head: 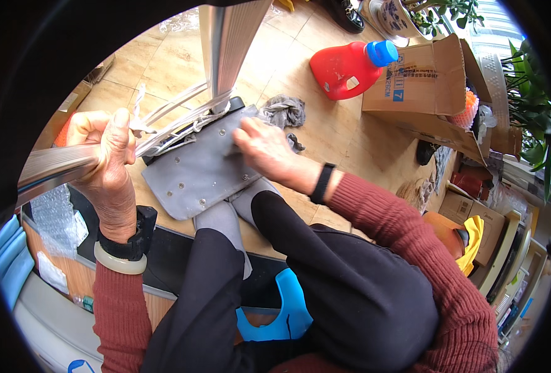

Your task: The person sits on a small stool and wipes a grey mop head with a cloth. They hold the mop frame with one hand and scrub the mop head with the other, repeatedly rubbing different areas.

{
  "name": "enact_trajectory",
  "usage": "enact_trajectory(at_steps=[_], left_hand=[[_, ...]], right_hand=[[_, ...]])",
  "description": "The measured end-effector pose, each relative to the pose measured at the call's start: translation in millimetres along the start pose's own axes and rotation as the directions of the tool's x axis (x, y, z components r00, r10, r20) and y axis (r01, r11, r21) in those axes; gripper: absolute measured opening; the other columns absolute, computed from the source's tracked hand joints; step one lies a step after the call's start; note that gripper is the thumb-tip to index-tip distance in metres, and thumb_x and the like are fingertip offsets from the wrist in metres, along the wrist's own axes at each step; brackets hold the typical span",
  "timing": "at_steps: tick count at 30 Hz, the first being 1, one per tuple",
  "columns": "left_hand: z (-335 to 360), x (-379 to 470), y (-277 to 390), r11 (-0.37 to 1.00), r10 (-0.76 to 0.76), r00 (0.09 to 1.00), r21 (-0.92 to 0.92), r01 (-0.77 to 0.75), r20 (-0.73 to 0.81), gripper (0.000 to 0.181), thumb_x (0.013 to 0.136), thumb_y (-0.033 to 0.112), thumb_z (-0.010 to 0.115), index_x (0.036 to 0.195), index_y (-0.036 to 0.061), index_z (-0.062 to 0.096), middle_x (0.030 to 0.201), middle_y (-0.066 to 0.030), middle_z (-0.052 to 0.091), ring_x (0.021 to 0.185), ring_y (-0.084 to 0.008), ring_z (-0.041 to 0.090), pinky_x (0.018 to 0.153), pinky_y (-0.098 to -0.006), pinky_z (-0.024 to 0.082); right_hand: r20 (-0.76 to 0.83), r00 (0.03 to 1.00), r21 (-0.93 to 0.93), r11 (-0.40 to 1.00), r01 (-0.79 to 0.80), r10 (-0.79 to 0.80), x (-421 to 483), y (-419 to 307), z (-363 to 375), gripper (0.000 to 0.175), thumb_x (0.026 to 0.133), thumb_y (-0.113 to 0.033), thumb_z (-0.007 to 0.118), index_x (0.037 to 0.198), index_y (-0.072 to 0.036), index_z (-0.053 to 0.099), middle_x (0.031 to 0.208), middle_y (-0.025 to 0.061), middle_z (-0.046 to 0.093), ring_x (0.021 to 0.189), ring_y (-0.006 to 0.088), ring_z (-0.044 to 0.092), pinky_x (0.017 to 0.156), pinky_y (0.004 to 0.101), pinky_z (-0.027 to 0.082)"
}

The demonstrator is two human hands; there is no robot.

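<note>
My left hand point(110, 158) is closed around a ribbed silver metal rail point(56, 169) at the left, with white cord point(177, 126) close to its fingertips. The cord runs in several strands toward an upright metal post point(226, 51). Below the post lies a flat grey panel point(200, 163) with several metal studs, tilted over my feet, a dark edge showing behind it. My right hand point(266, 151) rests its fingers at the panel's upper right part; blur and the hand's angle hide whether it pinches anything. A crumpled grey cloth point(284, 111) lies just beyond the panel.
On the tiled floor, a red jug with a blue cap point(345, 70) stands beside an open cardboard box point(410, 84). Potted plants point(399, 18) are at the upper right. A blue plastic piece point(280, 312) shows between my legs. Bubble wrap point(54, 219) lies at the left.
</note>
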State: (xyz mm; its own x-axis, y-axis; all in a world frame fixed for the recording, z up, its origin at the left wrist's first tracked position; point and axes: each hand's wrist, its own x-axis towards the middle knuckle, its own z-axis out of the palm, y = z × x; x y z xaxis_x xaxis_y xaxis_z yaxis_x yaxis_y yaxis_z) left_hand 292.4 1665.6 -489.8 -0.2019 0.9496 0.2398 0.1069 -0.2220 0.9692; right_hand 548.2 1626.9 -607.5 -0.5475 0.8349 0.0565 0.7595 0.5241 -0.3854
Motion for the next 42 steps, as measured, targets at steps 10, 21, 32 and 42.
enact_trajectory(at_steps=[10,21,32,42], left_hand=[[-1.0,-0.6,1.7,1.000,-0.007,1.000,-0.005,0.007,-0.002,0.019,0.093,0.001,0.071,0.086,0.0039,0.054,0.066,-0.0032,0.057,0.053,-0.0061,0.050,0.049,-0.0188,0.039],[-1.0,-1.1,2.0,1.000,-0.003,1.000,-0.002,0.004,0.016,0.018,0.094,0.003,0.069,0.086,0.0056,0.053,0.064,-0.0023,0.054,0.053,-0.0063,0.050,0.050,-0.0192,0.038],[-1.5,0.9,-2.4,1.000,0.001,1.000,0.002,-0.001,0.024,0.019,0.095,0.004,0.069,0.086,0.0047,0.052,0.063,-0.0019,0.053,0.052,-0.0064,0.048,0.050,-0.0196,0.037],[1.4,0.9,-2.6,0.999,0.014,0.999,0.040,-0.015,0.041,0.017,0.098,0.006,0.064,0.089,0.0059,0.050,0.066,-0.0009,0.048,0.054,-0.0062,0.043,0.052,-0.0202,0.035]], right_hand=[[-0.198,0.969,-0.041,0.987,-0.156,0.145,12.8,31.9,15.5,0.015,0.073,-0.003,0.064,0.086,-0.005,0.058,0.092,0.0134,0.056,0.089,0.0333,0.061,0.067,0.0427,0.054],[-0.282,0.959,0.069,0.998,0.007,0.013,18.9,29.0,29.9,0.014,0.073,-0.003,0.063,0.086,-0.007,0.060,0.091,0.0097,0.056,0.091,0.0307,0.058,0.075,0.0401,0.053],[-0.167,0.955,0.208,0.955,-0.211,0.247,-8.6,40.3,15.6,0.010,0.083,0.000,0.061,0.091,-0.006,0.059,0.089,0.0165,0.055,0.082,0.0387,0.060,0.069,0.0471,0.051],[-0.037,0.921,0.234,0.899,-0.370,0.388,-22.4,39.5,7.6,0.009,0.081,-0.004,0.063,0.088,-0.004,0.057,0.092,0.0197,0.058,0.082,0.0422,0.062,0.069,0.0508,0.052]])
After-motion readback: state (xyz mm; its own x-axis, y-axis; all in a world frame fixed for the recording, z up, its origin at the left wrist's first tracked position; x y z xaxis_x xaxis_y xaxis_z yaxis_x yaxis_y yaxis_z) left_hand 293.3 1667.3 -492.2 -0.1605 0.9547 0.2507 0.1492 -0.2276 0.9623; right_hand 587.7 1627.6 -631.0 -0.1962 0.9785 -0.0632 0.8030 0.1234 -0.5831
